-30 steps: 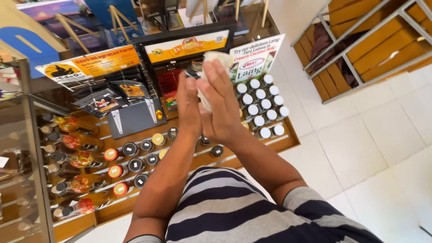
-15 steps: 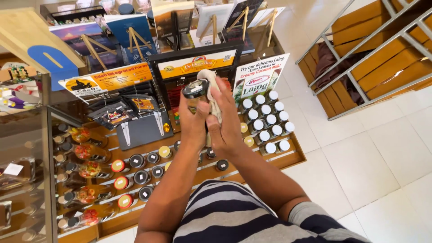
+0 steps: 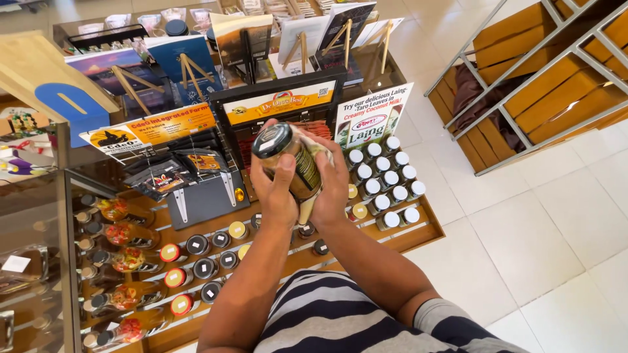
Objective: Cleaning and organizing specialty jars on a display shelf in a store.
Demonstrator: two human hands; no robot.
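Both hands clamped on one black-lidded glass jar with a dark label (image 3: 291, 163), held tilted above the middle of the wooden display shelf (image 3: 418, 230). Left hand (image 3: 275, 189) grips the body; right hand (image 3: 331, 186) presses a pale cloth (image 3: 314, 149) against it. Looks like mid-wipe. White-lidded jars (image 3: 389, 180) fill the shelf's right end.
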